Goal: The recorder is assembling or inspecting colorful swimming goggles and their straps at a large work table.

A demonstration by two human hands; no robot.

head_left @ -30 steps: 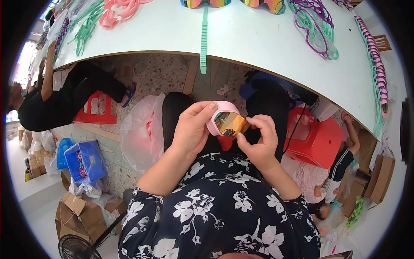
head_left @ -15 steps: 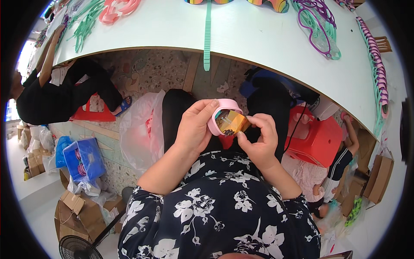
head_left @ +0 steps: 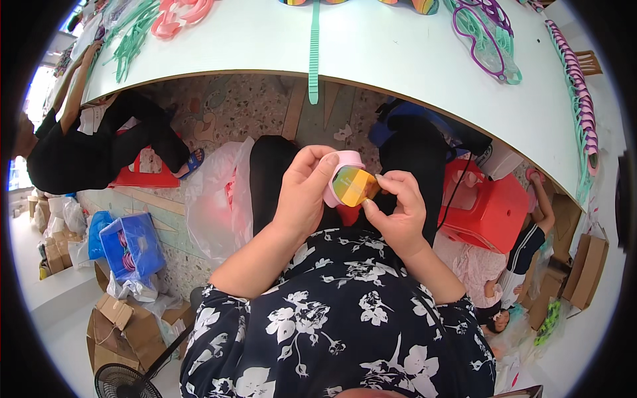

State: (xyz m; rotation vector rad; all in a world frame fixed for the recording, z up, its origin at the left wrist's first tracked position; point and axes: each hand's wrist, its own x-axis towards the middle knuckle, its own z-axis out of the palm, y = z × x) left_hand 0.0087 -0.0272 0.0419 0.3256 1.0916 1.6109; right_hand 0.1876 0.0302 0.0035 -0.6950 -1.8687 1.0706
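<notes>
Above my lap, my left hand [head_left: 305, 189] grips a soft pink goggle frame [head_left: 350, 158], thumb on its upper edge. A shiny yellow-orange mirrored goggle lens [head_left: 353, 186] lies against the frame's opening. Thumb and fingers of my right hand [head_left: 401, 202] pinch the right end of that lens. Whether the lens edge is seated in the frame cannot be made out. Beyond my hands, a green ribbed strap [head_left: 314, 63] hangs over the edge of the white table [head_left: 252, 40].
On the table lie purple goggle frames with green straps [head_left: 488, 40], pink parts [head_left: 179, 16] and green straps [head_left: 126, 40]. Red stools [head_left: 488, 202] stand on both sides. A plastic bag [head_left: 215, 199], a blue crate [head_left: 133, 245] and a fan [head_left: 123, 381] are leftward. Other people sit at both sides.
The lens and frame have turned slightly in my hands, and the lens now reflects brighter yellow. Both hands keep their holds.
</notes>
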